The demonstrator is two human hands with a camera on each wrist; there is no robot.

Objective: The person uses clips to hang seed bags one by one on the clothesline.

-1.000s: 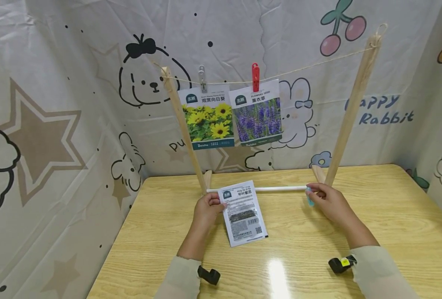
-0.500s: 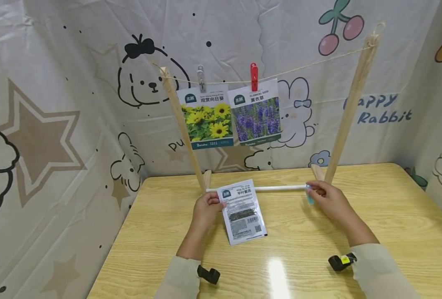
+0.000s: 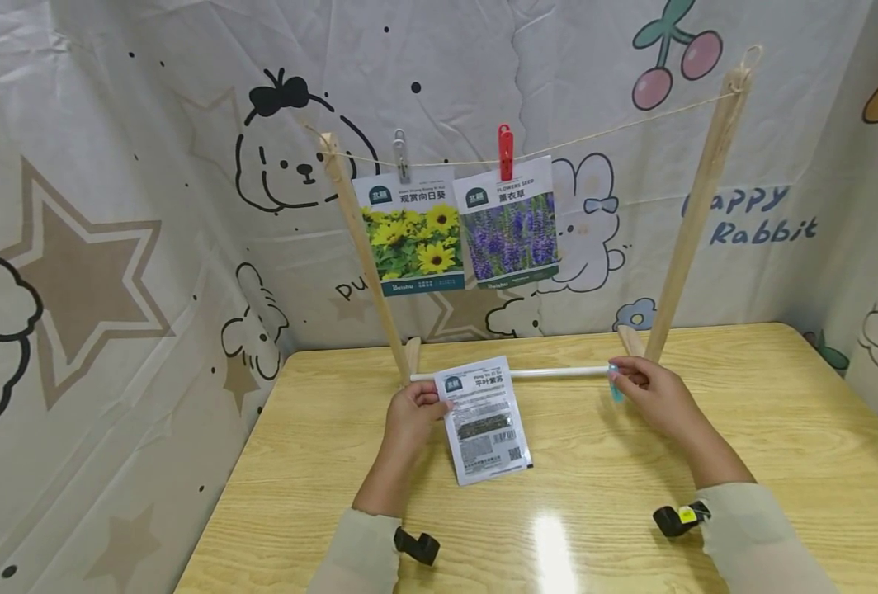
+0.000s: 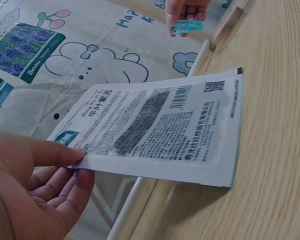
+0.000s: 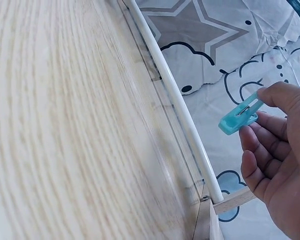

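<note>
My left hand point(image 3: 411, 421) pinches the left edge of a white seed packet point(image 3: 485, 429) between thumb and fingers, its printed back turned up toward me. In the left wrist view the packet point(image 4: 155, 130) hangs above the wooden surface. Off to the right, my right hand point(image 3: 654, 400) holds a light-blue clothespin point(image 3: 616, 384) by its handle end. The right wrist view shows that clothespin point(image 5: 237, 117) between thumb and fingers, with nothing in its jaws. Two more seed packets hang from a string: a sunflower packet point(image 3: 413, 239) under a grey clothespin point(image 3: 402, 155), and a lavender packet point(image 3: 512, 227) under a red clothespin point(image 3: 507, 153).
A thin string point(image 3: 617, 132) runs between a left wooden post point(image 3: 365, 247) and a taller right wooden post point(image 3: 695, 223). Low between them lies a white rod point(image 3: 558, 373), behind my hands. The wooden table point(image 3: 580, 495) meets a patterned cloth backdrop point(image 3: 149, 99).
Hardly anything differs. Both hands stay nearly in place with the packet and the blue clothespin; the packet tilts very slightly.
</note>
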